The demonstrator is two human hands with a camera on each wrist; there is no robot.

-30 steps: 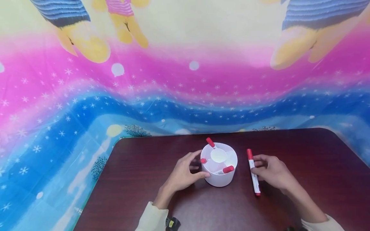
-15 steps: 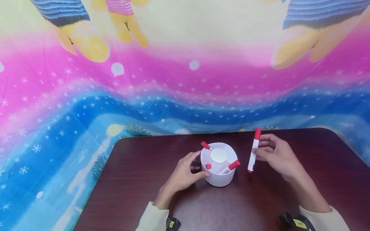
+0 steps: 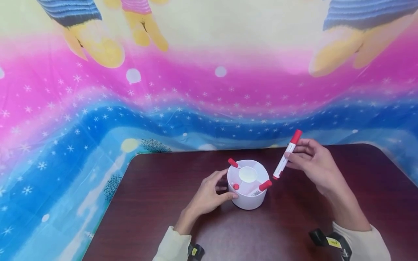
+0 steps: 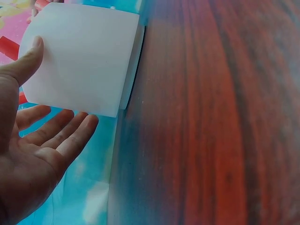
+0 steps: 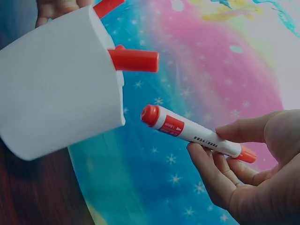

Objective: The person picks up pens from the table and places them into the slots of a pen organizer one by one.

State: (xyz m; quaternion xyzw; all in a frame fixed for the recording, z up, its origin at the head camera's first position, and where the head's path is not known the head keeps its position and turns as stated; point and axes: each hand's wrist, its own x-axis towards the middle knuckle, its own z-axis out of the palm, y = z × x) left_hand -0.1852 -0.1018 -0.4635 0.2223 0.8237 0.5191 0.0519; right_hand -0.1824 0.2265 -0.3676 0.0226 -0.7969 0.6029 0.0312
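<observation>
A round white pen holder (image 3: 249, 203) with a central cup stands on the table, with several red-capped markers leaning in its outer compartments, one marker cap (image 3: 265, 185) at the front right. My left hand (image 3: 209, 194) holds the holder's left side, thumb at the front and fingers toward the back. To the right of the holder, in the air, my right hand (image 3: 315, 163) pinches a white marker (image 3: 285, 159) with a red cap. The marker is tilted, cap up and red tail end down toward the holder. In the right wrist view the tail end of the marker (image 5: 187, 131) points at the holder (image 5: 61, 79), apart from it.
The dark red-brown wooden table (image 3: 156, 203) has rounded far corners. Behind it hangs a colourful cloth (image 3: 196, 90) with snowflakes. Each wrist carries a black strapped device (image 3: 330, 242) below a cream sleeve (image 3: 359, 241).
My right hand has lifted the marker up off the table and moved it closer to the holder, tilting it. The markers in the holder have shifted slightly. My left hand stays in place.
</observation>
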